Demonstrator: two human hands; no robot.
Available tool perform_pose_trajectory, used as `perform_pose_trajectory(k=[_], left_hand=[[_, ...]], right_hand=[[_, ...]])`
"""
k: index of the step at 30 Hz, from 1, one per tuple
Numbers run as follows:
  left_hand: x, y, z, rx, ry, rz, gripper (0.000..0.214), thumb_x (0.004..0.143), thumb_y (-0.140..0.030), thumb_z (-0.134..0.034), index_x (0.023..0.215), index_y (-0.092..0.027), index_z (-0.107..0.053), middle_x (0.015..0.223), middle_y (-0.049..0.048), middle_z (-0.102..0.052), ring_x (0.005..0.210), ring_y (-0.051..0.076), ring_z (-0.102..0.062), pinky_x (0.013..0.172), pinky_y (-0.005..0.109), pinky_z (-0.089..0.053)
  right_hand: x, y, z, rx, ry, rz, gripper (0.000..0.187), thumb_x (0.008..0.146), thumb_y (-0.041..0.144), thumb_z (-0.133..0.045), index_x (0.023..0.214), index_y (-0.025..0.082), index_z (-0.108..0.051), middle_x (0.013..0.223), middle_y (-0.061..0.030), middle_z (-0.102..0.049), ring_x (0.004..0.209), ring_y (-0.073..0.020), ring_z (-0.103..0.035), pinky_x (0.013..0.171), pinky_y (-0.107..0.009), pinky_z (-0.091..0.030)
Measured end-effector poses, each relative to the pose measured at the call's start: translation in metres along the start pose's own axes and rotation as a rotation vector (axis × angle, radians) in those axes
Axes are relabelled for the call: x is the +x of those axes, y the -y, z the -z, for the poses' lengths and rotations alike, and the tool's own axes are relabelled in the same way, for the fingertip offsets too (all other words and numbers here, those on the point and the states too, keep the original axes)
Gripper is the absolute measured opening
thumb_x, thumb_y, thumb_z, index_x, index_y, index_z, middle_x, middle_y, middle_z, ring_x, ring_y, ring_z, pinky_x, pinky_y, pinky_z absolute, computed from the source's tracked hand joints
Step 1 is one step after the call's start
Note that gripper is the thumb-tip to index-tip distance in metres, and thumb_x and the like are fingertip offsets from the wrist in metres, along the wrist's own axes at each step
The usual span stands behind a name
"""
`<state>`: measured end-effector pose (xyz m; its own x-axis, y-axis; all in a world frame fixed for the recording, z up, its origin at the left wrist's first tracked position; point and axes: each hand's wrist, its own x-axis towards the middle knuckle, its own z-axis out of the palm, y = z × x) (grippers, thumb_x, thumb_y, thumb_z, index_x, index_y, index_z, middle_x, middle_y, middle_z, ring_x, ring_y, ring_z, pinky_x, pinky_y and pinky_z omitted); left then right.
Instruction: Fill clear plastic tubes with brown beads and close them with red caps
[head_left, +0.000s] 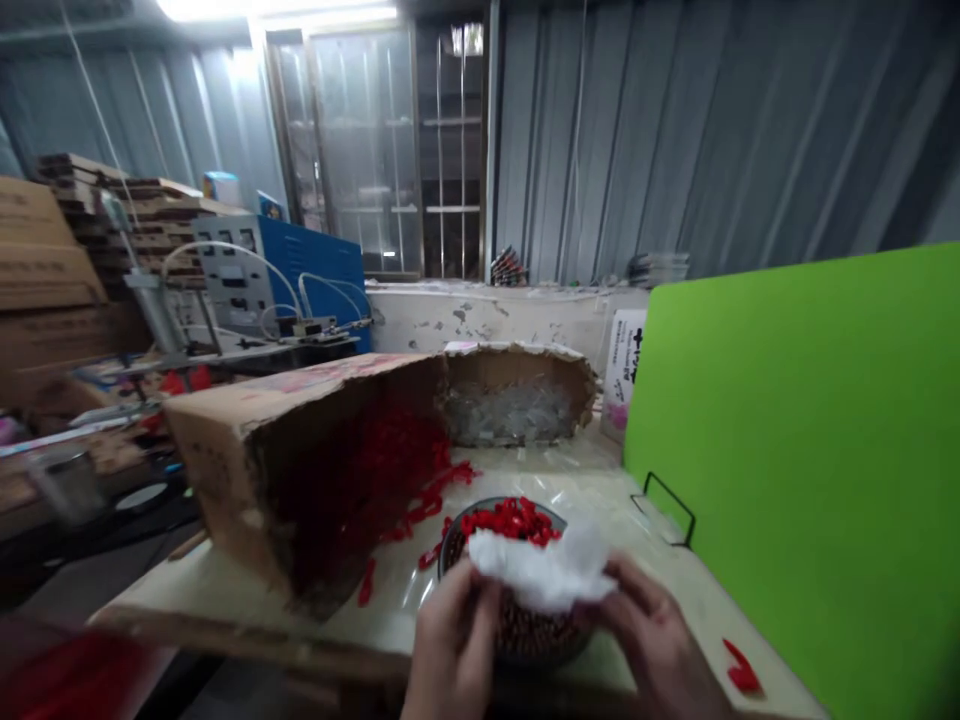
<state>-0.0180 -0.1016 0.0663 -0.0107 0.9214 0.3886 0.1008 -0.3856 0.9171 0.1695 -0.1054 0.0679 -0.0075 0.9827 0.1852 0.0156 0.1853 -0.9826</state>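
My left hand and my right hand both pinch a crumpled white plastic bag just above a round bowl. The bowl sits near the table's front edge and is heaped with small red plastic pieces. My left fingers are closed on the bag's left end, my right fingers on its right end. The bag hides the near part of the bowl's contents.
A torn cardboard box lies open on its side to the left, red pieces spilling out, clear pieces further back. A green divider panel stands at the right. One red piece lies by it. Blue machine behind.
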Motion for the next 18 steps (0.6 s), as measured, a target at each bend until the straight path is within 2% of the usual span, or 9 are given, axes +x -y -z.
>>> perform_pose_trajectory(k=[2,5,7,9,12,14,16,18], left_hand=[[0.016,-0.01,0.0,-0.217,-0.074,-0.038,0.016,0.086,-0.034,-0.058,0.086,-0.02,-0.065,0.081,0.003,-0.065,0.08,0.017,-0.06,0.075,0.029,-0.05],[0.035,-0.028,0.0,-0.608,-0.142,-0.05,0.013,0.08,-0.03,-0.065,0.086,-0.018,-0.064,0.084,0.0016,-0.065,0.078,0.014,-0.061,0.074,0.027,-0.052],[0.041,-0.038,0.001,-0.762,-0.131,-0.047,0.012,0.078,-0.027,-0.067,0.084,-0.018,-0.063,0.084,0.0011,-0.065,0.075,0.012,-0.061,0.071,0.025,-0.054],[0.043,-0.044,0.004,-0.816,-0.106,-0.059,0.012,0.076,-0.026,-0.068,0.083,-0.017,-0.064,0.082,0.0012,-0.065,0.073,0.011,-0.061,0.068,0.024,-0.055],[0.041,-0.045,0.007,-0.849,-0.053,-0.077,0.011,0.077,-0.023,-0.067,0.086,-0.017,-0.067,0.082,0.0018,-0.066,0.073,0.01,-0.062,0.066,0.022,-0.055],[0.039,-0.042,0.007,-0.884,-0.012,-0.078,0.01,0.077,-0.02,-0.065,0.086,-0.017,-0.068,0.08,0.0014,-0.066,0.07,0.009,-0.061,0.064,0.02,-0.054],[0.038,-0.038,0.006,-0.905,0.023,-0.062,0.009,0.077,-0.019,-0.065,0.085,-0.016,-0.068,0.077,0.0008,-0.065,0.067,0.007,-0.059,0.062,0.017,-0.052],[0.037,-0.037,0.004,-0.899,0.04,-0.036,0.009,0.076,-0.019,-0.065,0.084,-0.015,-0.068,0.076,0.0007,-0.065,0.066,0.007,-0.058,0.061,0.016,-0.051]], right_hand=[[0.008,0.009,-0.001,0.323,-0.152,0.085,0.022,0.077,0.04,-0.069,0.094,0.026,-0.071,0.089,-0.0014,-0.071,0.078,-0.019,-0.065,0.073,-0.033,-0.054],[0.012,0.013,-0.002,0.495,-0.233,0.229,0.019,0.068,0.032,-0.079,0.086,0.033,-0.073,0.081,0.0028,-0.071,0.074,-0.0157,-0.065,0.073,-0.029,-0.054],[0.009,0.01,0.001,0.396,-0.161,0.284,0.019,0.068,0.029,-0.079,0.086,0.033,-0.075,0.085,0.0009,-0.072,0.081,-0.0179,-0.066,0.073,-0.029,-0.054],[0.007,0.006,0.006,0.218,-0.043,0.296,0.016,0.072,0.029,-0.076,0.087,0.028,-0.076,0.093,-0.0033,-0.072,0.091,-0.0212,-0.065,0.078,-0.031,-0.054],[0.011,0.006,0.011,0.157,-0.016,0.262,0.015,0.081,0.031,-0.067,0.092,0.026,-0.074,0.099,-0.0046,-0.071,0.096,-0.0209,-0.064,0.087,-0.032,-0.052],[0.014,0.012,0.007,0.228,-0.015,0.211,0.024,0.084,0.038,-0.061,0.103,0.027,-0.071,0.103,-0.0053,-0.07,0.098,-0.0212,-0.065,0.087,-0.034,-0.052],[0.016,0.021,-0.003,0.224,0.071,0.156,0.037,0.082,0.044,-0.063,0.114,0.026,-0.066,0.111,-0.0076,-0.068,0.101,-0.0228,-0.064,0.084,-0.034,-0.053],[0.016,0.028,-0.014,0.152,0.158,0.122,0.042,0.078,0.043,-0.07,0.115,0.023,-0.065,0.108,-0.0076,-0.069,0.096,-0.0214,-0.064,0.079,-0.031,-0.053]])
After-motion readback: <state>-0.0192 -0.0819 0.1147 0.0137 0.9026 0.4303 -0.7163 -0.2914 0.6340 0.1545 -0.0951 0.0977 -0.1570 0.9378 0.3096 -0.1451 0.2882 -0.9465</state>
